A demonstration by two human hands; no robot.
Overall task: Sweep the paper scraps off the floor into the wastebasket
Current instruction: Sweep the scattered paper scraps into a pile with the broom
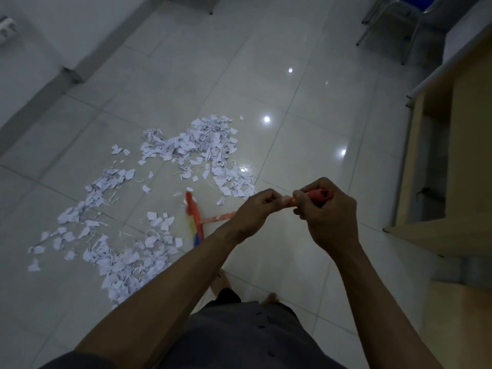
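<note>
Your right hand [328, 219] grips the red top end of the broom handle [318, 196], and your left hand [257, 209] curls round the shaft just below it, both to the right of the broom head [193, 218] resting on the tiled floor [292, 102]. White paper scraps [202, 145] lie beyond the broom head, to its left and on its near left side. A wooden desk [466, 155] stands well right of the broom head, with chair legs [410, 35] far beyond it.
</note>
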